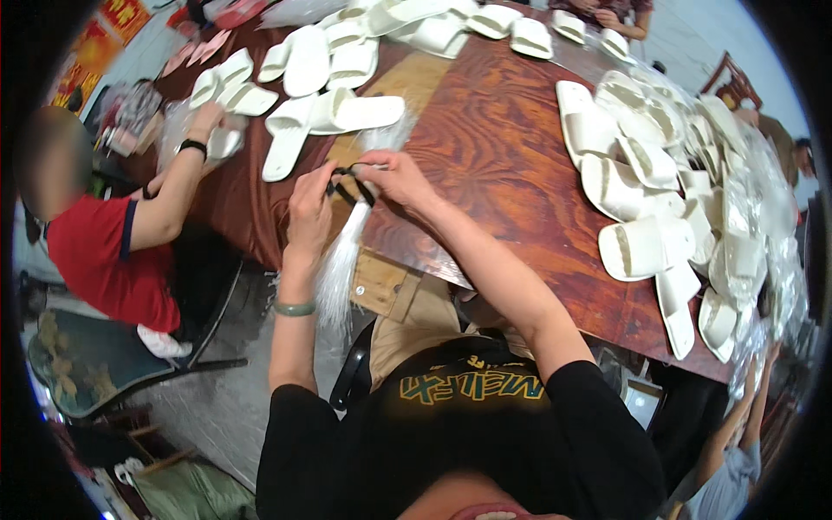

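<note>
Both hands, left hand (310, 206) & right hand (394, 178), pinch a black band (354, 184) round the white tassel bundle (340, 260); next, prob. cinch tight.

The single head view looks steeply down from above the person's chest, close over the counter (494, 147), which stretches toward twelve o'clock.

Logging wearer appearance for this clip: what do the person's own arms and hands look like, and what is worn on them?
Both forearms are bare. Short black sleeves end above the elbows, part of a black shirt with yellow-green lettering across the chest. The left hand has a pale green bangle around its wrist. The right hand shows no ring, watch or glove. No gloves on either hand.
</note>
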Demonstrator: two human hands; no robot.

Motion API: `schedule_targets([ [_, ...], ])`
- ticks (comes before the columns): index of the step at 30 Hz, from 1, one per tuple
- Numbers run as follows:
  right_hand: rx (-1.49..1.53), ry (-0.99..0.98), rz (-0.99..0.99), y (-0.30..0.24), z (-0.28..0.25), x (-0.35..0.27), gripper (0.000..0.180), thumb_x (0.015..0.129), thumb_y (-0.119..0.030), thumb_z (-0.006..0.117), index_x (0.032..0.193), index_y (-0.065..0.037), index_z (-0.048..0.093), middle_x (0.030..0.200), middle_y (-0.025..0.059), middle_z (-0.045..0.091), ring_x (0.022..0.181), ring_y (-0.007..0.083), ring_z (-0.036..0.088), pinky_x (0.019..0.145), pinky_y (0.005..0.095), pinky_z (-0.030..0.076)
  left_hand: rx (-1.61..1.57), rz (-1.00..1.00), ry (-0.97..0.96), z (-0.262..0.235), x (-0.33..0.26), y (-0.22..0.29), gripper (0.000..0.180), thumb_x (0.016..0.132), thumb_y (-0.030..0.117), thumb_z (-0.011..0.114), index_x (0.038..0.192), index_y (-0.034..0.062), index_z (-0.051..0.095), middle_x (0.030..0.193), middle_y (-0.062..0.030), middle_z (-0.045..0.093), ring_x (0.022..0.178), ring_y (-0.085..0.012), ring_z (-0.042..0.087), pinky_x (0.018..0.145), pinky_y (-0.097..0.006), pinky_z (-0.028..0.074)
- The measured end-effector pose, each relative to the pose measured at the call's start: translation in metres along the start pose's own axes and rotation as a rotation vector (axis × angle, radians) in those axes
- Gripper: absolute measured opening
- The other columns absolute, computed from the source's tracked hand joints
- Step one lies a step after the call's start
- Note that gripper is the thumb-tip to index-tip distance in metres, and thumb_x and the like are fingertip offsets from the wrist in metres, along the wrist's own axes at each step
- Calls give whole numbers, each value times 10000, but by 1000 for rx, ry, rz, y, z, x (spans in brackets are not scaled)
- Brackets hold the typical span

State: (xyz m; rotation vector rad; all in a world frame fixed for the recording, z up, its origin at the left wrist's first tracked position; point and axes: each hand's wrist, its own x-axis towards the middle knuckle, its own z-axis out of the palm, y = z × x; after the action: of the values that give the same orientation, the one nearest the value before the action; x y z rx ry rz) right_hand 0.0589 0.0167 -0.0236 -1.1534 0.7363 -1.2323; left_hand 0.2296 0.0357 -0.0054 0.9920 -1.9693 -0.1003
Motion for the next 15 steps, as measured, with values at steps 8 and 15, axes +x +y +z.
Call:
schedule_targets([
  [8, -1051, 66, -471, -43, -49, -25, 132, 765, -115, 594, 813, 7, 613, 998, 154, 538, 944, 317, 532, 821, 368, 441, 484, -502, -34, -31, -18, -45, 200, 892, 189, 477, 895, 67, 635, 773, -190, 637, 774, -354, 613, 668, -448, 446],
  [15, -573, 99, -68, -35, -92, -36, 133, 852, -130, 622, 923, -24, 585, 748, -28, 514, 662, 75, 486, 612, 212, 395, -9, -795, -10, -40, -42, -76, 305, 847, 303, 571, 780, 9, 617, 697, -107, 632, 654, -238, 569, 629, -341, 424],
])
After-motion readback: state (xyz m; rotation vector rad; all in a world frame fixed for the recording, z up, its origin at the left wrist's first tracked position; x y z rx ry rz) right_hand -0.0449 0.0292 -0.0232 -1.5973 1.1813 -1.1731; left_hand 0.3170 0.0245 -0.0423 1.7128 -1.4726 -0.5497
